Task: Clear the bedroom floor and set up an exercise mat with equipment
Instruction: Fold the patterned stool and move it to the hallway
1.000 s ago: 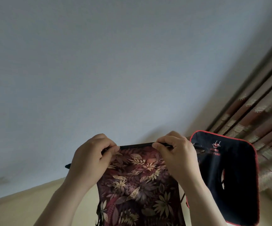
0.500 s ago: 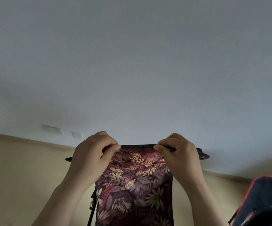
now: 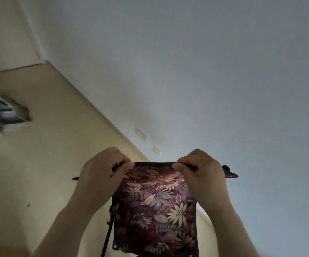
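Both hands, the left hand (image 3: pixel 102 173) and the right hand (image 3: pixel 201 175), pinch the black top edge of a leaf-print drawstring bag (image 3: pixel 155 206), held overhead. Beyond the bag lie only wall (image 3: pixel 61 145) and ceiling (image 3: pixel 205 71). This looks like clearing away; next it needs somewhere off the floor.

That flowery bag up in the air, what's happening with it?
A person is holding a dark red leaf-print drawstring bag up high toward the ceiling. The left hand and the right hand each pinch the black top edge, pulling it flat between them. The black cord dangles down the bag's left side. No mat or exercise gear is in view.
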`<state>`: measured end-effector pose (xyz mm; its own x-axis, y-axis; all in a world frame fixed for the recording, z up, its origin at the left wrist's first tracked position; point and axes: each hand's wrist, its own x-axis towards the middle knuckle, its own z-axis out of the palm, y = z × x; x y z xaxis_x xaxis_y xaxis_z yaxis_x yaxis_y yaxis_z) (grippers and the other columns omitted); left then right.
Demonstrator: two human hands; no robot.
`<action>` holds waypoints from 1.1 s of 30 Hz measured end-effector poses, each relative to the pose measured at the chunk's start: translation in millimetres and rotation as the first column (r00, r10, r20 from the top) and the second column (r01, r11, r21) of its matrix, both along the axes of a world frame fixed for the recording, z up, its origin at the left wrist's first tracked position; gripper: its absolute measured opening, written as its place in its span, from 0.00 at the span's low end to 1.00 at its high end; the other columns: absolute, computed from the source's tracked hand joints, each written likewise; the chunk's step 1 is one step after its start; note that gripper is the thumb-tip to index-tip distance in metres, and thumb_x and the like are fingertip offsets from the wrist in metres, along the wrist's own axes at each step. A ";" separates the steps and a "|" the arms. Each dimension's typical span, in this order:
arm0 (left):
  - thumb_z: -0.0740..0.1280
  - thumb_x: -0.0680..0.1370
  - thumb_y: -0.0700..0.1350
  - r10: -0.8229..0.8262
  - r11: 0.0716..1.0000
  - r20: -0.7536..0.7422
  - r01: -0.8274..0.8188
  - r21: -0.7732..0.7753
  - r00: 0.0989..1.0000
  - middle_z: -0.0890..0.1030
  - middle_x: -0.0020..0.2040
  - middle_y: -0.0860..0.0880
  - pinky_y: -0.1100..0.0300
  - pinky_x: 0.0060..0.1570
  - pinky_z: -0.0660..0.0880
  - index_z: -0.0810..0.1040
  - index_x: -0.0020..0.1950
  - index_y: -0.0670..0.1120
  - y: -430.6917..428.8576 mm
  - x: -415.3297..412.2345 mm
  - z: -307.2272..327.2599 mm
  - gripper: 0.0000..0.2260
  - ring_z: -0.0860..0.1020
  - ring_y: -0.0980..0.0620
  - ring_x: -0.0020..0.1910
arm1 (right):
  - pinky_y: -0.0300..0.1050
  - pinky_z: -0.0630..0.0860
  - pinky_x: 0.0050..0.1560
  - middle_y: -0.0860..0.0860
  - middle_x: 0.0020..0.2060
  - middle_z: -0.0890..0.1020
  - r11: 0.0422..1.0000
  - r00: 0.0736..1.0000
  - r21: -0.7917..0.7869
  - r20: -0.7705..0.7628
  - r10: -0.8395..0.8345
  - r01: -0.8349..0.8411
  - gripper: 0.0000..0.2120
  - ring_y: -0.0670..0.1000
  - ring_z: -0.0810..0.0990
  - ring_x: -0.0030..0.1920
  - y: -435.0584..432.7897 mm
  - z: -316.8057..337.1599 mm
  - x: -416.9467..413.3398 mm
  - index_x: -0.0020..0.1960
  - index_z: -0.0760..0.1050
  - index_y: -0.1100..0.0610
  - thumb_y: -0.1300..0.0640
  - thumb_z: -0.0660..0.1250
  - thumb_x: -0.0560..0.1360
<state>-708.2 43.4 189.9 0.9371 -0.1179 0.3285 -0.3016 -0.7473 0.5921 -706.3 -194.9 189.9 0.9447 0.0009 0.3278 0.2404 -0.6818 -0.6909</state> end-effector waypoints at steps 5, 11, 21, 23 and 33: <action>0.69 0.75 0.46 0.195 0.978 -0.031 -0.196 -0.065 0.980 0.75 0.36 0.56 0.66 0.36 0.69 0.75 0.36 0.55 45.8 -11.8 0.7 0.09 0.76 0.56 0.37 | 0.38 0.71 0.39 0.41 0.34 0.78 0.981 0.981 -0.008 -0.016 0.192 -0.192 0.05 0.42 0.78 0.39 52.2 4.7 38.0 0.36 0.82 0.48 0.54 0.74 0.71; 0.70 0.74 0.46 0.390 0.920 -0.020 -0.391 -0.033 0.921 0.76 0.35 0.56 0.69 0.35 0.67 0.76 0.36 0.55 122.0 -7.8 0.3 0.08 0.76 0.56 0.38 | 0.39 0.73 0.42 0.40 0.34 0.78 0.937 0.937 0.006 -0.023 0.350 -0.350 0.05 0.42 0.78 0.40 143.1 1.2 83.3 0.36 0.82 0.48 0.54 0.74 0.70; 0.70 0.74 0.48 0.469 0.882 -0.024 -0.470 -0.036 0.883 0.76 0.34 0.57 0.70 0.34 0.67 0.73 0.35 0.59 245.6 42.4 -1.0 0.11 0.77 0.57 0.38 | 0.46 0.76 0.43 0.43 0.34 0.79 0.898 0.896 0.006 -0.048 0.441 -0.441 0.06 0.44 0.79 0.40 275.6 2.1 153.6 0.35 0.81 0.49 0.55 0.75 0.69; 0.70 0.74 0.48 0.476 0.879 -0.021 -0.476 -0.033 0.879 0.75 0.34 0.58 0.69 0.35 0.69 0.73 0.35 0.60 265.2 58.8 -2.6 0.11 0.76 0.57 0.37 | 0.45 0.75 0.42 0.43 0.34 0.79 0.893 0.891 0.010 -0.059 0.450 -0.450 0.05 0.45 0.79 0.39 294.2 -0.3 172.6 0.35 0.81 0.49 0.55 0.75 0.69; 0.70 0.74 0.48 0.512 0.858 -0.023 -0.511 0.046 0.859 0.76 0.34 0.59 0.72 0.34 0.69 0.79 0.38 0.56 328.7 174.7 -0.7 0.06 0.77 0.58 0.39 | 0.45 0.77 0.42 0.43 0.34 0.79 0.851 0.848 0.056 -0.068 0.526 -0.523 0.04 0.43 0.79 0.39 360.8 -8.1 302.1 0.36 0.83 0.50 0.54 0.75 0.70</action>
<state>-533.5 372.1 189.2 0.8790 0.3694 0.3015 0.1482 -0.8126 0.5636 -404.2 165.9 181.9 0.8292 0.4933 0.2626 0.5000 -0.4451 -0.7429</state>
